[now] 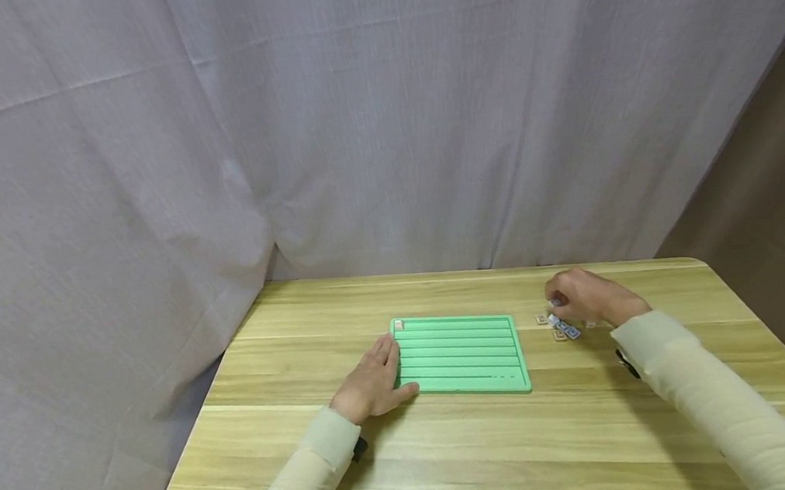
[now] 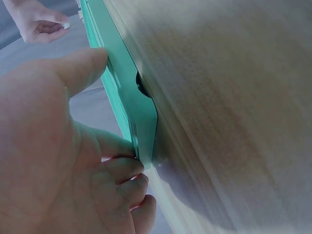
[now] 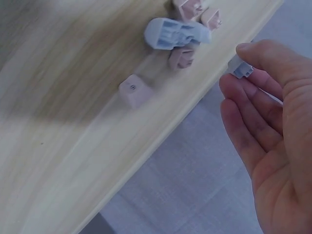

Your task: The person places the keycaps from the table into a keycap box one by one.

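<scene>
My left hand (image 1: pixel 369 383) rests against the left end of a green ridged tray (image 1: pixel 464 392), its fingers along the edge and the thumb at the near corner. One small pale keycap (image 1: pixel 399 324) sits in the tray's far left corner. To the right of the tray, my right hand (image 1: pixel 582 296) pinches a light blue keycap (image 3: pixel 240 67) between thumb and fingertips, raised over the table. Beside that hand lie loose keycaps: a light blue group (image 3: pixel 175 34), a pinkish one with its hollow side showing (image 3: pixel 181 58), and another pinkish one (image 3: pixel 135 91) standing apart.
Everything lies on a wood-grain table (image 1: pixel 439 459). A grey curtain (image 1: pixel 383 137) hangs behind its far edge and along the left. At the right is a brown surface (image 1: pixel 766 189).
</scene>
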`<state>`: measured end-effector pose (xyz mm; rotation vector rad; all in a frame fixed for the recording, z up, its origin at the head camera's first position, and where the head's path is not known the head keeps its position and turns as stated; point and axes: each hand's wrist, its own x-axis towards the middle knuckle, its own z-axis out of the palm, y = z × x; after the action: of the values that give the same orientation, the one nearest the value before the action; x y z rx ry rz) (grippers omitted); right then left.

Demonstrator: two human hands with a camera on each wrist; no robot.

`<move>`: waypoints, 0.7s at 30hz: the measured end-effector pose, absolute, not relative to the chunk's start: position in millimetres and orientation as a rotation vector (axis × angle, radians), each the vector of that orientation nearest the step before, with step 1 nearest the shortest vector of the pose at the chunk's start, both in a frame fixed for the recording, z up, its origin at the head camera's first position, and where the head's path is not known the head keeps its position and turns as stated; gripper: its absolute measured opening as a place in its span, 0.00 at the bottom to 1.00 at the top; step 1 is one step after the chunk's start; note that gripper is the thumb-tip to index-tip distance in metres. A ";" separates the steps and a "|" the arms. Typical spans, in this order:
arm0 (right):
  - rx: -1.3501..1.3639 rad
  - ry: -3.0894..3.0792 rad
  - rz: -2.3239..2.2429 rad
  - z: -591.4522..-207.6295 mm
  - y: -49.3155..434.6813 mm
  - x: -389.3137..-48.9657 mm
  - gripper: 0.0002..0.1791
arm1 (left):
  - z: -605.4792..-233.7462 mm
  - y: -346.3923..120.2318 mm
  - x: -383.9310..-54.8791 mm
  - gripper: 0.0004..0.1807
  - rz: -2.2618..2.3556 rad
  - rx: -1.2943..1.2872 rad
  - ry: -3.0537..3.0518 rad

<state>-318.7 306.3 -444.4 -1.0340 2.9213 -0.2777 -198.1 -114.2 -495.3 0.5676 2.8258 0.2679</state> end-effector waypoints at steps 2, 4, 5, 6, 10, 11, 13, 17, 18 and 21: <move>-1.054 2.920 -0.277 -443.7 302.6 -319.5 0.16 | -495.1 -113.9 -198.4 0.50 0.264 0.563 2.824; -1.075 2.918 -0.276 -443.0 298.9 -320.1 0.16 | -494.8 -113.7 -198.5 0.50 0.263 0.560 2.825; -1.083 2.916 -0.281 -442.9 297.0 -320.6 0.16 | -494.6 -113.6 -198.5 0.51 0.261 0.559 2.826; -1.091 2.913 -0.293 -442.8 294.9 -321.0 0.16 | -494.3 -113.6 -198.3 0.51 0.260 0.557 2.825; -1.124 2.914 -0.320 -443.0 286.8 -322.3 0.14 | -494.6 -113.6 -197.8 0.51 0.262 0.555 2.828; -1.122 2.913 -0.322 -443.1 285.1 -322.7 0.13 | -494.7 -113.6 -197.8 0.51 0.262 0.555 2.829; -1.108 2.909 -0.314 -443.2 282.0 -323.2 0.11 | -494.7 -113.6 -197.7 0.51 0.262 0.554 2.827; -1.074 2.897 -0.302 -442.7 276.5 -324.0 0.08 | -493.7 -113.1 -197.7 0.51 0.262 0.549 2.825; -1.078 2.894 -0.306 -442.6 275.3 -324.4 0.08 | -493.7 -113.0 -197.9 0.51 0.258 0.548 2.823; -1.096 2.892 -0.316 -441.8 271.6 -325.3 0.08 | -493.6 -112.8 -197.9 0.51 0.266 0.548 2.824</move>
<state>-325.3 271.6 -441.8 -1.0961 2.8922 -0.3164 -197.9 -112.8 -493.6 0.5483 2.8240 0.2660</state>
